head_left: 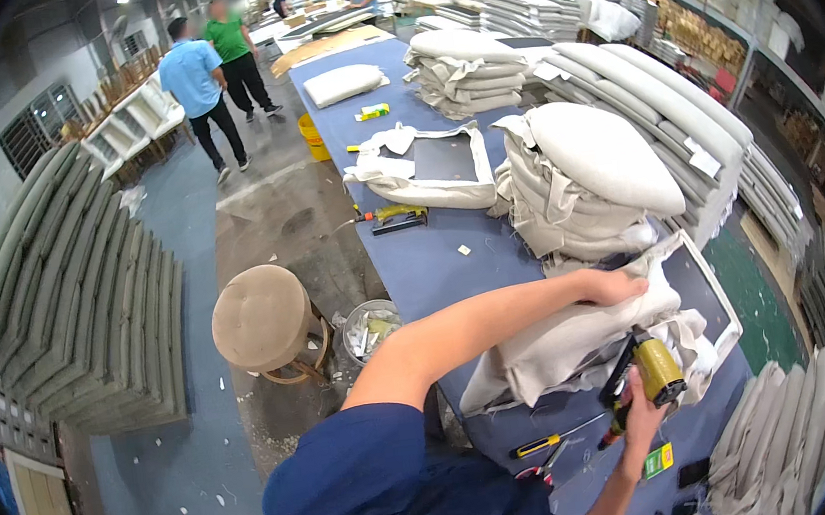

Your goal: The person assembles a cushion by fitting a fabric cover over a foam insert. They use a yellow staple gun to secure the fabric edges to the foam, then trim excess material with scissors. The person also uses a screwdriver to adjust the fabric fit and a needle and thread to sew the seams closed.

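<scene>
Left hand [615,285], one of two at work, lies over the pale cloth of one cover [567,342]; whether its fingers pinch the cloth or only press it, I cannot tell. Right hand [641,419] is wrapped around one yellow-and-black gun [660,372], which stands close against the cloth. Cover and attached dark panel [713,291] with a pale rim lie at the near end of the blue surface [470,274], in front of the person.

Near the right hand are one screwdriver [538,444] with a yellow handle, one pair of red-handled scissors [547,469] and one small green-and-yellow box [658,461]. Farther up the surface lie a second gun [398,219], one padded frame [474,191] around a dark board, a second small box [372,112] and one white cushion [344,85]. Two piles of pale covers stand along the right side, the nearer pile [590,173] taller-looking than the farther pile [465,71].

Left of the surface, on the floor [297,214], are one round stool [260,318], one bucket [349,346] of scraps and one yellow bucket [313,137]. Two people stand beyond, one in a blue shirt [191,72], one in a green shirt [227,39].
</scene>
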Demonstrator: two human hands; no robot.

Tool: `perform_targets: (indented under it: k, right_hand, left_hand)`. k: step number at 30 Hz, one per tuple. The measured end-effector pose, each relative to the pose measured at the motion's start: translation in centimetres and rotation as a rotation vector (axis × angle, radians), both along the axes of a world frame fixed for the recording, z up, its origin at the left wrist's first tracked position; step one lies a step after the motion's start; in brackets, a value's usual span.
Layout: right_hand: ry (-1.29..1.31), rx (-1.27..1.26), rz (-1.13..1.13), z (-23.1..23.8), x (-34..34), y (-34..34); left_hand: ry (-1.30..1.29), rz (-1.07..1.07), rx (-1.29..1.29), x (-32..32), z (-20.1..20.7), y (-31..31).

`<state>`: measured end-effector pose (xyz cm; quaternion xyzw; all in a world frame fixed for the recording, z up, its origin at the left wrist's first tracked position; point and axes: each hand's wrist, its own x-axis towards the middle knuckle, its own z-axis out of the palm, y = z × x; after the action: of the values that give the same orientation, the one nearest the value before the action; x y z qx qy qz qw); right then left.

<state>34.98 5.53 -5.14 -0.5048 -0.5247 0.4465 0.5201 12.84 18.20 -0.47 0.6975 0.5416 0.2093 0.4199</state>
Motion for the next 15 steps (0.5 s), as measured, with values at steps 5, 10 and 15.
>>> perform_targets:
  k: [5,10,15]
  right_hand:
    - [0.165,-0.105,0.099,-3.5,-0.3,2.1]
    - [0.133,-0.167,0.098,-4.2,-2.0,3.2]
    - [0.220,-0.085,0.187,-1.5,-1.3,4.1]
  left_hand:
    - [0.141,-0.028,0.029,-0.9,2.3,-0.4]
    - [0.610,0.135,0.430,0.7,2.4,-4.6]
    - [0.711,0.096,0.544,0.1,3.5,-5.3]
